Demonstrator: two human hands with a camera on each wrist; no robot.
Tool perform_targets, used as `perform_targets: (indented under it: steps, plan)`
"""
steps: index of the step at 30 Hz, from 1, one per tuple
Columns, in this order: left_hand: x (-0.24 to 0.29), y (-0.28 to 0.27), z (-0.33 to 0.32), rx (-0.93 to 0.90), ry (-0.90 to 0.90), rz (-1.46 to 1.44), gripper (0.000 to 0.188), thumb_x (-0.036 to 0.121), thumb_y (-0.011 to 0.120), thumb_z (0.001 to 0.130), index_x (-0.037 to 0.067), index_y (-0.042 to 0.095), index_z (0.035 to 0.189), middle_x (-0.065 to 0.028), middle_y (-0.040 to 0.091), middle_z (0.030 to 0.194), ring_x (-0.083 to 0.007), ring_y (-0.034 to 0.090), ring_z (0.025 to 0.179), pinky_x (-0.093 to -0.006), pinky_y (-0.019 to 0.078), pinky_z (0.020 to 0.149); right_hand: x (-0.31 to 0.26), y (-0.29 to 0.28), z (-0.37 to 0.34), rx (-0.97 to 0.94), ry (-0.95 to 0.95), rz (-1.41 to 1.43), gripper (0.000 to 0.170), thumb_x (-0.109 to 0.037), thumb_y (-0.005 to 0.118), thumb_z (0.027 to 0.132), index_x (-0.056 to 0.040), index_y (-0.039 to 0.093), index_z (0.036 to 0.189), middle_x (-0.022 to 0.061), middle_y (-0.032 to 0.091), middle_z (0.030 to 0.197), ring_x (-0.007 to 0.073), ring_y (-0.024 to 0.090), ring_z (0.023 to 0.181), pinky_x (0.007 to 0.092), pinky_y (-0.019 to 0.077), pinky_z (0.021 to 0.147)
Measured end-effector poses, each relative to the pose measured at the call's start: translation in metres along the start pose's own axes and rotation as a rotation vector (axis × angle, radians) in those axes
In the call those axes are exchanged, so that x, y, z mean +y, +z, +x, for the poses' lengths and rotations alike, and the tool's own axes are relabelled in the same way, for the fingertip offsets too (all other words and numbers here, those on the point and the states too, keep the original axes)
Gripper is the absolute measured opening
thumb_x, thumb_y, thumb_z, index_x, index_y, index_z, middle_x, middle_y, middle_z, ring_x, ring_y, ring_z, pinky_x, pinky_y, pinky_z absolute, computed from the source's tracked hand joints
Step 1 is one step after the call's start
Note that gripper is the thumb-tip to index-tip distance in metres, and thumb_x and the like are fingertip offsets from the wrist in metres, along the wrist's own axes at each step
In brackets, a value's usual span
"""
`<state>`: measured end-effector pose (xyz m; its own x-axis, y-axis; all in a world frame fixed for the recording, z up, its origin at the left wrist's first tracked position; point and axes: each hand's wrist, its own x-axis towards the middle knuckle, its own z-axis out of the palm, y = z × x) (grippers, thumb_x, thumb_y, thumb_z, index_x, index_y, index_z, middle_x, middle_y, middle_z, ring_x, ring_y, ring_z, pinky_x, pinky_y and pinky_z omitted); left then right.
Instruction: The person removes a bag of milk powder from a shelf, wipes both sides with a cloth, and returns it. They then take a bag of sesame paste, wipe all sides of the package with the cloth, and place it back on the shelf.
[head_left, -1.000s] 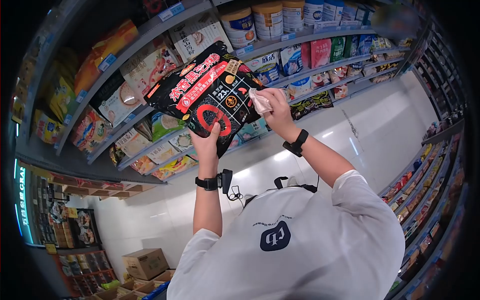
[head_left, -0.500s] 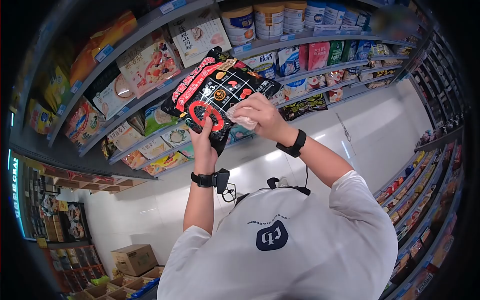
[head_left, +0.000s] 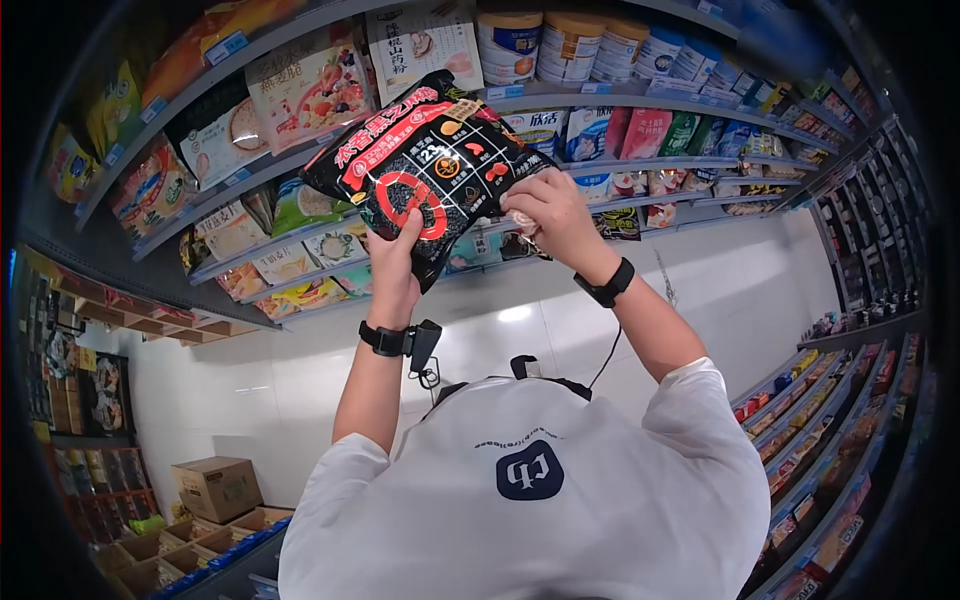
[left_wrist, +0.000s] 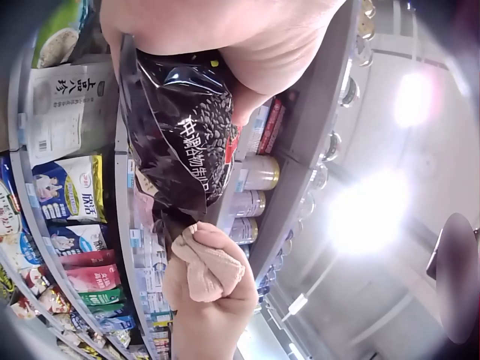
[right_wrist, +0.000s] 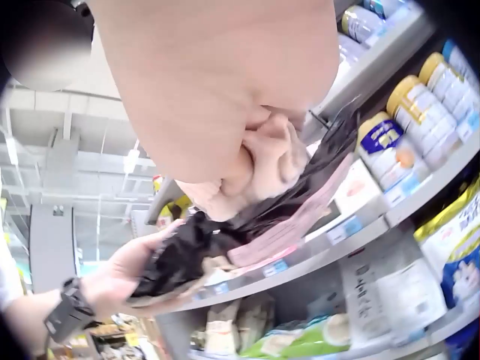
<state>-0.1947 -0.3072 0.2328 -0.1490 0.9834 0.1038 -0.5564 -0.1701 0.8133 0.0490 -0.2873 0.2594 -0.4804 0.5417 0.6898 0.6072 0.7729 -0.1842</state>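
Observation:
A black bag [head_left: 440,165] with red lettering and a red ring is held up tilted before the shelves. My left hand [head_left: 395,265] grips its lower left edge, thumb across the front. At the bag's lower right edge, my right hand [head_left: 562,222] pinches a crumpled pale pink cloth [left_wrist: 206,266] against it. In the left wrist view the bag's side [left_wrist: 184,135] with white lettering shows below the left palm. The right wrist view shows the cloth [right_wrist: 274,169] bunched in the right fingers, touching the bag; the left hand [right_wrist: 124,270] supports its far end.
Shelves of bagged foods [head_left: 315,95] and milk powder tins [head_left: 570,48] stand directly behind the bag. More stocked shelves [head_left: 830,440] are at the right. A cardboard box [head_left: 217,487] sits at lower left, beside wooden bins [head_left: 150,545]. A cable hangs near the right wrist.
Since a second ago, the cloth in my right hand has moved from the bag's right side across its front, then back to the lower right edge. My left hand keeps its hold while the view shifts.

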Motion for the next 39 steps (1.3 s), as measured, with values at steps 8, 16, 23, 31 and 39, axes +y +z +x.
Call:
perform_targets:
  steps: [8,16,23,31,39]
  plan:
    - [0.018,0.007,-0.002,-0.080,-0.042,-0.011,0.043,0.006,0.067,0.094,0.002,0.046,0.132,-0.0128,0.063,0.124,-0.0212,0.065,0.108,-0.0351,0.0555,0.091,0.047,-0.013,-0.007,0.075,0.023,-0.130,0.035,0.004,0.070,0.064,-0.0123,0.071,0.095,-0.0001,0.066,0.098,0.0260,0.057,0.092,0.0390,0.0468,0.081]
    - [0.021,0.006,-0.005,-0.036,-0.003,-0.030,0.039,0.004,0.064,0.094,-0.002,0.048,0.130,-0.0147,0.065,0.122,-0.0227,0.068,0.104,-0.0357,0.0588,0.088,0.054,-0.018,-0.005,0.256,0.262,-0.153,0.031,0.003,0.068,0.076,-0.0072,0.068,0.105,0.0090,0.067,0.098,0.0305,0.060,0.091,0.0379,0.0497,0.082]
    - [0.000,0.011,-0.002,0.010,0.036,-0.138,0.050,0.010,0.066,0.095,0.006,0.039,0.138,-0.0103,0.058,0.130,-0.0211,0.060,0.115,-0.0368,0.0525,0.097,0.031,0.006,0.008,0.570,0.984,1.272,0.030,-0.015,0.052,0.103,-0.0034,0.038,0.128,0.0105,0.058,0.121,0.0207,0.065,0.101,0.0344,0.0576,0.084]
    - [-0.010,0.021,0.004,-0.030,0.110,-0.211,0.055,0.009,0.065,0.096,0.010,0.036,0.142,-0.0086,0.052,0.136,-0.0199,0.055,0.120,-0.0372,0.0476,0.101,-0.045,0.039,0.042,0.461,0.979,1.780,0.036,-0.016,0.057,0.102,-0.0142,0.042,0.134,0.0051,0.056,0.127,0.0170,0.060,0.113,0.0348,0.0526,0.094]
    - [-0.010,0.006,-0.008,-0.194,0.152,0.170,0.047,0.003,0.066,0.093,0.005,0.044,0.134,-0.0083,0.057,0.128,-0.0173,0.059,0.113,-0.0350,0.0496,0.098,-0.052,0.045,0.058,0.551,0.683,1.641,0.053,0.004,0.071,0.087,-0.0056,0.043,0.131,0.0089,0.063,0.122,0.0179,0.063,0.110,0.0327,0.0545,0.093]
